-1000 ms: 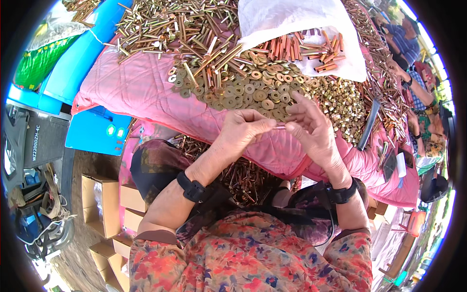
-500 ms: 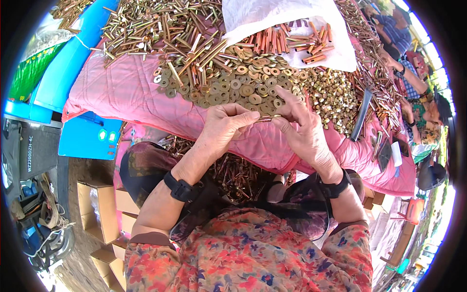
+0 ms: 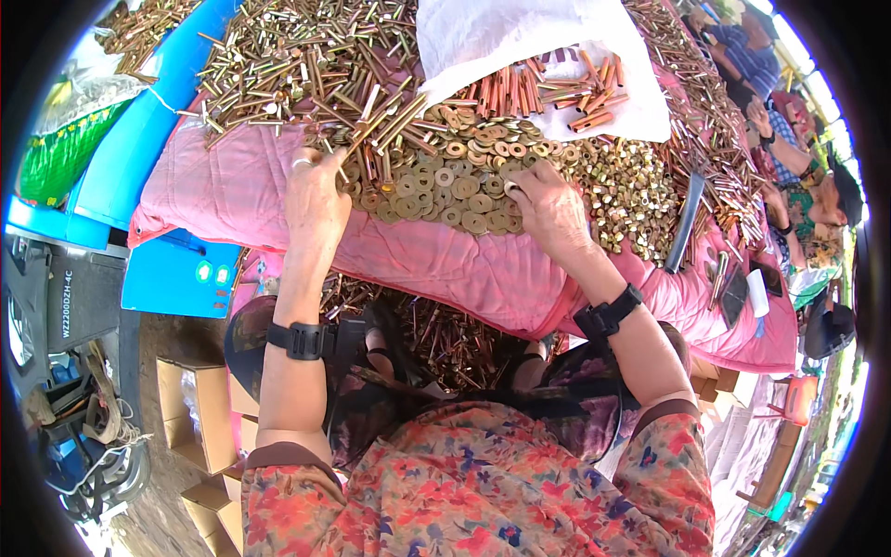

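Note:
My left hand (image 3: 317, 200) is at the left end of the washer pile, beside long brassy metal rods (image 3: 394, 125). Its fingers curl down, and whatever they close on is hidden; a pale ring shows at one finger. Over the right part of the flat washers (image 3: 445, 190) is my right hand (image 3: 555, 213), thumb and forefinger pinched together on what looks like a washer (image 3: 510, 187). Small brassy nuts (image 3: 631, 190) lie heaped just right of that hand. Copper-coloured tubes (image 3: 506, 91) rest on and beside a white plastic bag (image 3: 529, 32) beyond the washers.
A pink quilted cloth (image 3: 418, 260) lies under the parts. A dark curved strip (image 3: 685, 223) is at the right. More metal rods (image 3: 455, 343) are heaped below the cloth's near edge. Cardboard boxes (image 3: 200, 418) and a blue box (image 3: 181, 277) stand left. Other people (image 3: 752, 60) sit at far right.
My hands were together over the cloth's near part, fingertips on a short metal piece. They have parted: left went up-left to the rods, right moved onto the washers. The metal piece is no longer seen between them.

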A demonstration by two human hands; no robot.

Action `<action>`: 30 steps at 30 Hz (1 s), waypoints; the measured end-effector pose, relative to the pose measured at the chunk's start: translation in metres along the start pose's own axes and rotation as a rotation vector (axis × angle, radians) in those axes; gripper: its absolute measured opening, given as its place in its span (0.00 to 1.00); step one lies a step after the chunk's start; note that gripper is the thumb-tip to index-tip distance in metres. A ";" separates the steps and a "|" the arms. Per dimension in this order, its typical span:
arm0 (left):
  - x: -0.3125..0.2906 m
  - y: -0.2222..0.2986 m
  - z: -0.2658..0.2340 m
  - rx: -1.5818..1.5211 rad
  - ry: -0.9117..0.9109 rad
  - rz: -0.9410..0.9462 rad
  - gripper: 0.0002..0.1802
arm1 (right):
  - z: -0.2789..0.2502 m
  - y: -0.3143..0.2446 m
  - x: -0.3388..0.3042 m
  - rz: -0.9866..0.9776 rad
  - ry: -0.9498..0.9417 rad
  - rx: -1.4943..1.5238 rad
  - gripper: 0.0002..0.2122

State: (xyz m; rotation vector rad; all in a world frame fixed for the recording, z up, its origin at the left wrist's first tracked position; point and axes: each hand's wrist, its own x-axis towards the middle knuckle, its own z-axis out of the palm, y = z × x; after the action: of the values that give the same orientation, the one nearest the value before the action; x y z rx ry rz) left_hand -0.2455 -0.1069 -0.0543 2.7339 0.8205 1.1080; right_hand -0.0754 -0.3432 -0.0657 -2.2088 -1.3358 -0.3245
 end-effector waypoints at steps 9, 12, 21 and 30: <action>0.007 -0.003 0.001 -0.041 -0.038 0.031 0.11 | 0.001 0.008 -0.003 0.112 0.053 0.007 0.05; 0.013 0.011 -0.012 -0.039 0.185 0.222 0.09 | 0.000 0.012 -0.004 0.206 0.084 0.018 0.05; -0.005 0.098 -0.027 -1.208 -0.662 -0.438 0.19 | -0.014 0.000 0.000 0.491 0.196 0.723 0.06; -0.025 0.117 0.006 -1.563 -0.786 -0.750 0.13 | -0.019 -0.027 -0.016 0.411 0.129 0.787 0.05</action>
State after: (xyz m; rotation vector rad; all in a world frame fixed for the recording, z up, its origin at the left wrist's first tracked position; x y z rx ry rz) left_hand -0.2039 -0.2188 -0.0431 1.1194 0.3961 0.1615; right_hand -0.1052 -0.3562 -0.0484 -1.6806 -0.7227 0.1896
